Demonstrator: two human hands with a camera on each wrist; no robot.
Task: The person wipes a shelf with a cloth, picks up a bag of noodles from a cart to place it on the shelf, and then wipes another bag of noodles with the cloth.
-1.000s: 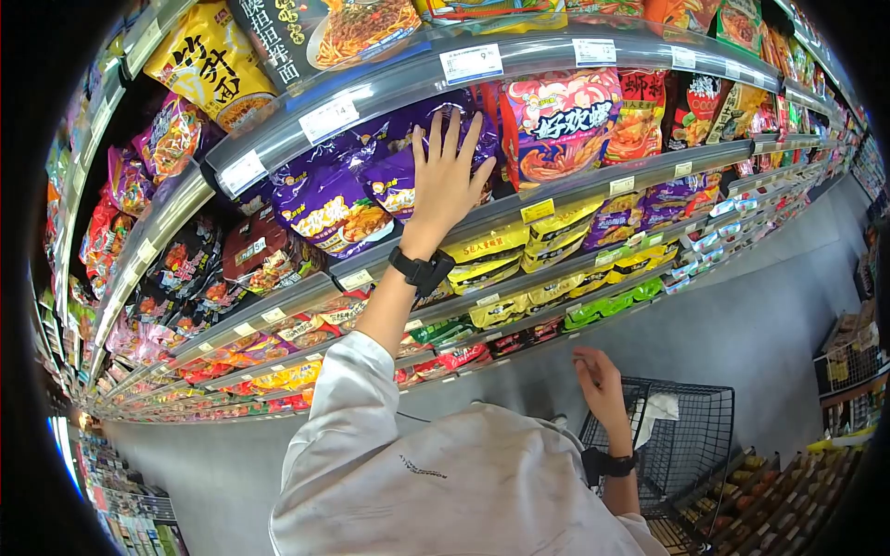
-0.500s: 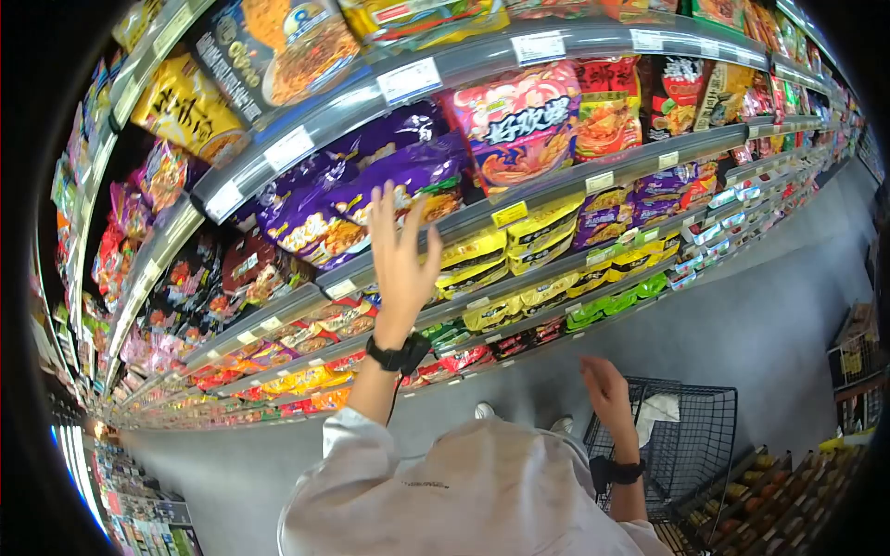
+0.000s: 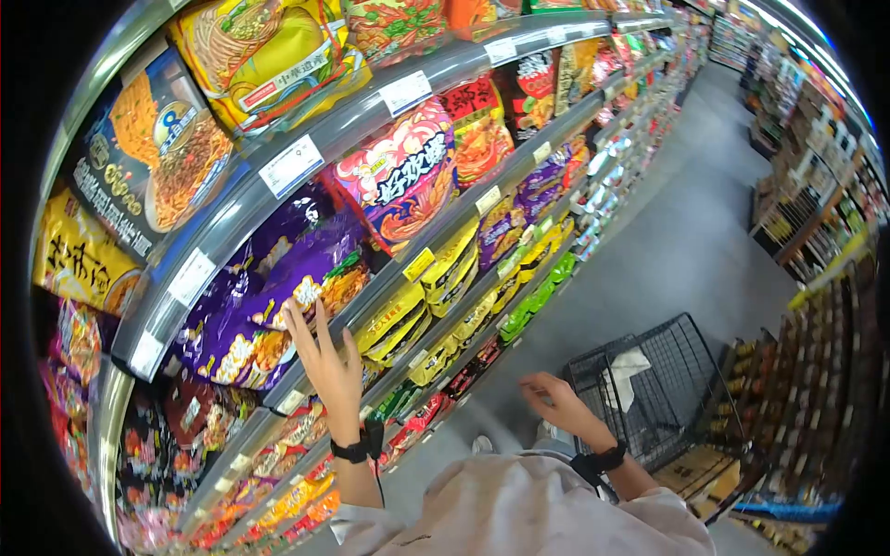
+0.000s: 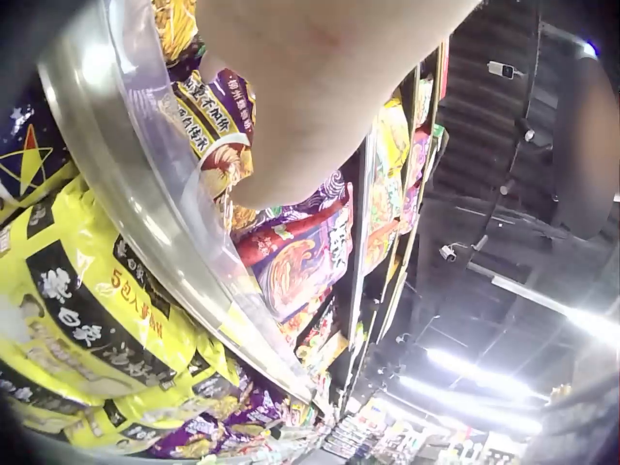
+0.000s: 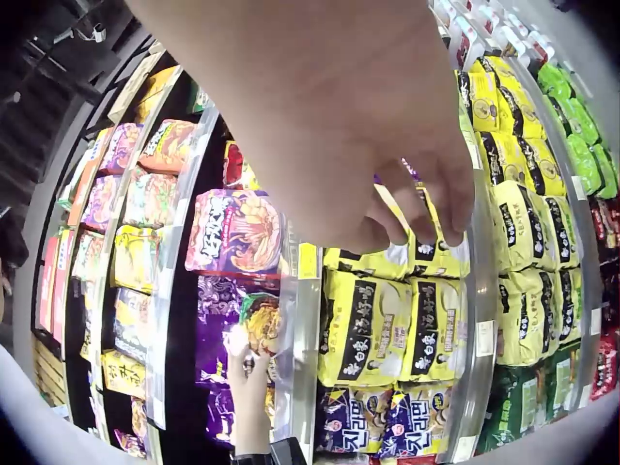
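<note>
In the head view my left hand (image 3: 329,371) is raised at the shelf, fingers extended and holding nothing. Its fingertips overlap the lower edge of the purple noodle bags (image 3: 311,273). The right wrist view also shows that hand, small, against the purple bags (image 5: 218,334). Blurred and close, the left hand (image 4: 300,87) fills the top of its own wrist view, beside a purple-red noodle bag (image 4: 300,257). My right hand (image 3: 556,400) hangs with relaxed fingers near the black wire shopping cart (image 3: 681,389), holding nothing.
A pink noodle bag (image 3: 399,176) stands to the right of the purple ones. Yellow noodle packs (image 3: 394,324) fill the shelf below. Price tags (image 3: 292,165) line the shelf edges. A white cloth-like item (image 3: 626,375) lies in the cart, and the grey aisle floor (image 3: 649,241) runs ahead.
My left hand has come down off the purple bags to their lower edge. The head view has turned right, showing more of the aisle. The right hand stays low by the cart.
</note>
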